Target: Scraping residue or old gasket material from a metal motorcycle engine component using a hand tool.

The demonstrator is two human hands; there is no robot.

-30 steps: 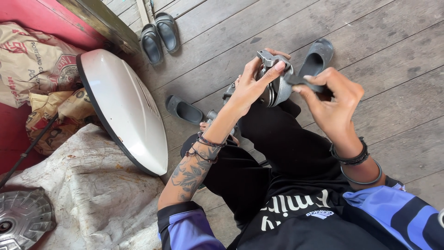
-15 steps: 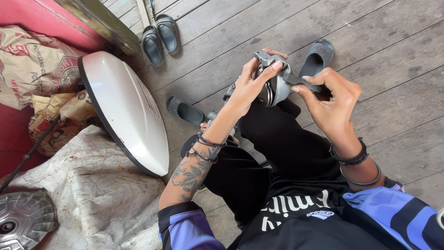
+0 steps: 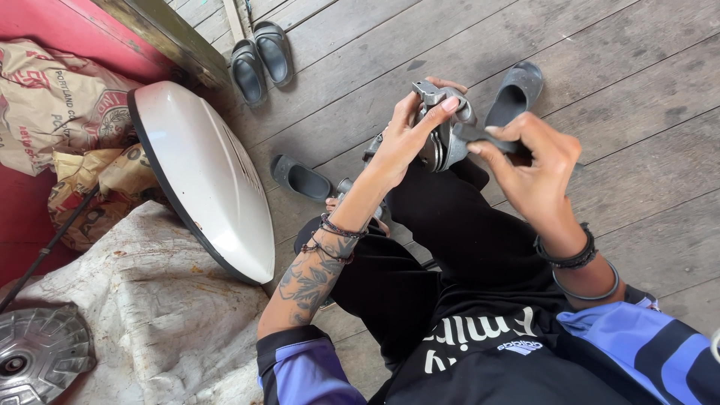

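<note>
I sit on a wooden plank floor with my knees up in black trousers. My left hand (image 3: 409, 135) grips a grey metal engine part (image 3: 444, 127), round with a small block on top, held above my knee. Fingers of my right hand (image 3: 536, 169) pinch a dark slim tool (image 3: 480, 135) whose tip rests against the part's right side. Both wrists carry dark bracelets. Another small metal piece (image 3: 345, 185) lies by my left leg, partly hidden behind my forearm.
A white curved cover (image 3: 202, 176) leans at left on a stained cloth (image 3: 142, 315). A hubcap (image 3: 37, 356) lies at bottom left. Grey sandals sit at top (image 3: 261, 60), beside my knee (image 3: 300, 178) and at right (image 3: 514, 94). Paper sacks (image 3: 60, 105) rest against a red wall.
My right hand has shifted slightly along the part with the tool. The left hand keeps its grip; little else has moved.
</note>
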